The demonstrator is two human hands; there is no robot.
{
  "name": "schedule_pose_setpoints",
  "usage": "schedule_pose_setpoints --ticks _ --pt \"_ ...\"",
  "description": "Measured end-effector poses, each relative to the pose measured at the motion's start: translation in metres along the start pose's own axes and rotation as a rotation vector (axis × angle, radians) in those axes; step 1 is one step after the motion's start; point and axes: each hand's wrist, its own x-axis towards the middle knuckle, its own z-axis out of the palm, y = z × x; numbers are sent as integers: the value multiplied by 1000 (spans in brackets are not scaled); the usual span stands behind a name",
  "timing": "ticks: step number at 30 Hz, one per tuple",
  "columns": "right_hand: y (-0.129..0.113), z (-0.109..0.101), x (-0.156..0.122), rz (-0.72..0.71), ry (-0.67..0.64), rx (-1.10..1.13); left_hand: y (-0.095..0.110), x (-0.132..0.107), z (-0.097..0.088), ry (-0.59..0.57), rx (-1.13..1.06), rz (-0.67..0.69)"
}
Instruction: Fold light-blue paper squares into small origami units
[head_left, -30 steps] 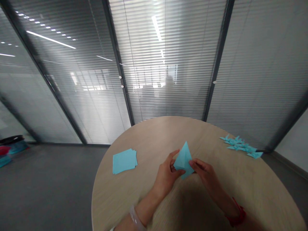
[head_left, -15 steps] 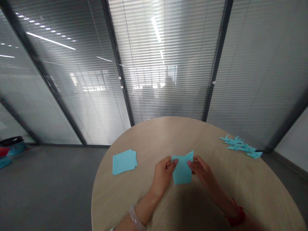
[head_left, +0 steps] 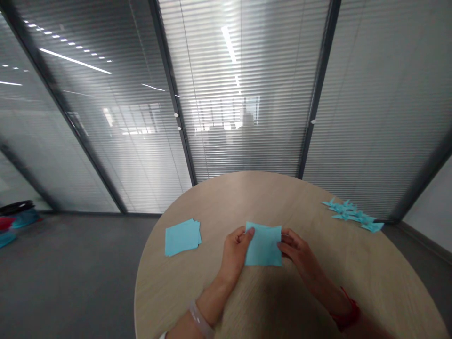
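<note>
Between my hands is a square sheet of light-blue paper (head_left: 263, 246), held close above the table and spread almost flat. My left hand (head_left: 236, 252) pinches its left edge, thumb on the front and fingers behind. At the right edge, my right hand (head_left: 298, 249) grips the sheet with the thumb near the border; its other fingers are partly hidden behind the paper. To the left lies a stack of light-blue paper sheets (head_left: 182, 238), slightly fanned at its right side.
Several folded light-blue paper pieces (head_left: 353, 215) lie in a row along the right rim of the round wooden table (head_left: 243, 195). Glass partitions with blinds (head_left: 247, 150) stand behind it. A red and blue object (head_left: 16, 219) is on the floor at far left.
The sheet looked narrower, with its upper right corner raised and curled; now it is wider and flatter. My left hand has shifted slightly left.
</note>
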Motion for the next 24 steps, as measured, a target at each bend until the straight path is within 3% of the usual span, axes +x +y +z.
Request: schedule_pose_setpoints --ticks 8,15,20,24 --pt "4 3 1 64 -130 9 5 -2 -1 83 -323 -17" --pt "4 -5 6 -133 189 20 5 -1 0 78 -301 -19" --pt "0 -14 5 -235 394 -76 -1 -1 2 -173 -144 -143" --pt "-1 -15 5 -250 396 -151 0 -1 1 -254 -190 -172"
